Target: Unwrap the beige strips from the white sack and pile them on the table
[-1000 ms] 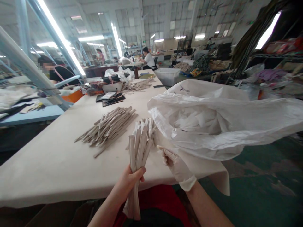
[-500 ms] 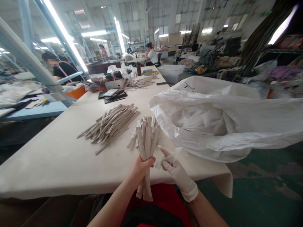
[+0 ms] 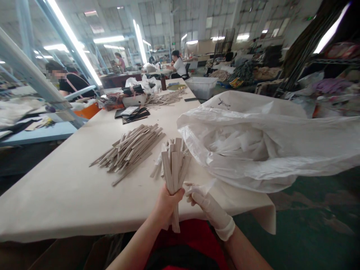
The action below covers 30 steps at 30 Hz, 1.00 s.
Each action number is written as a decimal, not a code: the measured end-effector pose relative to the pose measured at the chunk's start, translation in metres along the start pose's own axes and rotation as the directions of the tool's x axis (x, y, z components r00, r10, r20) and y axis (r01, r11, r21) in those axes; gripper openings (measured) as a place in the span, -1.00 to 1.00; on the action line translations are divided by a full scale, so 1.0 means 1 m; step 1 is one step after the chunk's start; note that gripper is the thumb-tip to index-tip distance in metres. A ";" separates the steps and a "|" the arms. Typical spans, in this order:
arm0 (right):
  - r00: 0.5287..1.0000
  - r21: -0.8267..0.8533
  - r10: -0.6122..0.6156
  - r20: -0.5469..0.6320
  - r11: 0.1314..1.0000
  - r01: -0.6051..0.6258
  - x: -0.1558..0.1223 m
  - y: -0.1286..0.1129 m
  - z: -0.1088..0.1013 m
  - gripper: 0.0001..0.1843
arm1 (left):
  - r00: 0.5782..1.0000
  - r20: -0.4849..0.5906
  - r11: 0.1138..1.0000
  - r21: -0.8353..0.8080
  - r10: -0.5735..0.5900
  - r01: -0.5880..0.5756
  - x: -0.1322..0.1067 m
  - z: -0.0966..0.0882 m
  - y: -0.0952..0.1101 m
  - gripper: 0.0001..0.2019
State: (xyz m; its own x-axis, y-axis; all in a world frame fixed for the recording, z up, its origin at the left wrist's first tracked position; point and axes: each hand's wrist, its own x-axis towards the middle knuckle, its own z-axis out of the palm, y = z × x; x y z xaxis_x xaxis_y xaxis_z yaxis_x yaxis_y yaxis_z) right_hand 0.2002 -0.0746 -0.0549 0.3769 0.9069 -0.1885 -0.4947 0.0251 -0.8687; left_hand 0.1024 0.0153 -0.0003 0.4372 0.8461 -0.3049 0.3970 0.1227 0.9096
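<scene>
My left hand (image 3: 168, 203) is bare and wrapped round a bundle of flat beige strips (image 3: 174, 168), held upright at the near edge of the table. Just right of it is my right hand (image 3: 206, 204), in a pale glove with some fingertips uncovered. Its fingers pinch a thin, whitish translucent piece of film (image 3: 208, 186), close beside the strips. Behind the held bundle lie more strips with white wrapping (image 3: 157, 167) on them. A large loose pile of similar beige strips (image 3: 131, 147) rests on the table to the left.
A big white plastic bag (image 3: 253, 172) slumps over the table's right side, its mouth towards me. Dark flat pieces (image 3: 135, 116), a brown bottle (image 3: 163, 82) and more strips (image 3: 165, 98) lie farther back. A blue metal post (image 3: 42, 75) slants at left. Other people sit beyond.
My right hand has moved slightly left, closer to the bundle, and its raised index finger has curled in. The lower ends of the strips have drawn closer together in my left hand.
</scene>
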 end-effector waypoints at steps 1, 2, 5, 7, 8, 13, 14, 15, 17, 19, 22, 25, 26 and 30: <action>1.000 0.058 0.022 -0.018 0.998 -0.021 0.002 0.001 0.001 -0.57 | 0.998 0.015 0.998 0.037 0.053 -0.054 0.001 0.000 0.001 -0.81; 0.998 0.110 0.036 -0.049 0.993 -0.030 0.005 0.002 0.002 -0.61 | 0.994 0.045 0.993 0.066 0.100 -0.103 0.000 0.000 0.002 -0.82; 0.982 0.203 0.041 -0.184 0.979 -0.003 0.015 0.002 0.001 -0.68 | 0.985 0.126 0.987 0.091 0.119 -0.131 -0.006 -0.007 0.007 -0.83; 0.968 0.249 0.047 -0.248 0.968 0.017 0.021 -0.001 -0.003 -0.64 | 0.988 0.139 0.993 0.091 0.062 -0.075 -0.013 -0.016 0.012 -0.81; 0.963 0.283 0.060 -0.264 0.959 0.018 0.023 -0.003 -0.005 -0.61 | 0.990 0.136 0.995 0.093 0.029 -0.042 -0.018 -0.021 0.013 -0.79; 0.963 0.443 0.095 -0.254 0.896 0.028 0.025 -0.015 -0.008 -0.57 | 0.981 0.186 0.996 0.085 -0.050 0.035 -0.036 -0.040 0.013 -0.82; 0.960 0.441 0.078 -0.268 0.896 0.050 0.025 -0.018 -0.007 -0.57 | 0.978 0.199 0.996 0.079 -0.054 0.039 -0.039 -0.041 0.013 -0.81; 0.957 0.428 0.053 -0.287 0.900 0.079 0.025 -0.020 -0.005 -0.56 | 0.976 0.209 0.996 0.073 -0.061 0.046 -0.042 -0.042 0.013 -0.81; 0.952 0.374 -0.012 -0.306 0.918 0.131 0.023 -0.024 0.000 -0.52 | 0.973 0.217 0.996 0.069 -0.078 0.065 -0.048 -0.041 0.013 -0.80; 0.949 0.293 -0.070 -0.309 0.942 0.164 0.021 -0.027 0.003 -0.50 | 0.973 0.212 0.995 0.072 -0.087 0.074 -0.054 -0.040 0.014 -0.80; 0.925 0.126 -0.142 -0.351 0.972 0.197 0.016 -0.030 0.006 -0.52 | 0.976 0.210 0.995 0.086 -0.060 0.043 -0.060 -0.039 0.013 -0.83; 0.901 -0.057 -0.252 -0.353 0.967 0.248 0.009 -0.033 0.005 -0.56 | 0.969 0.244 0.992 0.128 -0.040 0.009 -0.063 -0.042 0.006 -0.87; 0.899 -0.112 -0.285 -0.332 0.958 0.262 0.006 -0.034 0.005 -0.56 | 0.966 0.257 0.990 0.143 -0.038 0.001 -0.063 -0.043 0.002 -0.87; 0.925 -0.242 -0.308 -0.223 0.937 0.254 -0.006 -0.034 0.013 -0.60 | 0.962 0.272 0.983 0.179 -0.004 -0.047 -0.062 -0.042 -0.004 -0.88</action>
State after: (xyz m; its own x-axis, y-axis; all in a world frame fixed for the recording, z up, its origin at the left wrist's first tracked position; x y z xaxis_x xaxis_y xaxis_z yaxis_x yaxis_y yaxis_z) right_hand 0.2046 -0.0750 -0.0181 0.6759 0.7369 -0.0089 -0.1785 0.1520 -0.9721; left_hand 0.0397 -0.0159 0.0274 0.6389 0.6723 -0.3738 0.5144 -0.0122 0.8574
